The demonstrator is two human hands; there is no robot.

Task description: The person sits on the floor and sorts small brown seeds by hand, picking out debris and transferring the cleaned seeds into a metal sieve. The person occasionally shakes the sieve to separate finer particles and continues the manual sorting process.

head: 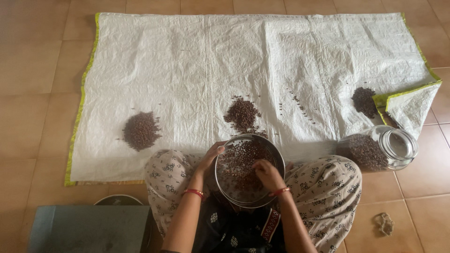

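A round steel plate [274, 152] rests on my lap, covered with small dark brown seeds [239, 161]. My left hand [211, 157] grips the plate's left rim. My right hand [266, 173] lies inside the plate on the seeds, fingers curled among them; whether it pinches any is hidden. Both wrists wear red bangles. I sit cross-legged in patterned trousers at the near edge of a white woven sheet [187, 61] spread on the tiled floor.
Three seed heaps lie on the sheet: left [140, 131], middle [242, 113], far right [364, 101]. A glass jar [382, 150] lies tipped, part full of seeds. A grey box [89, 228] and a dark round lid [118, 200] sit near left; a knotted string [385, 223] near right.
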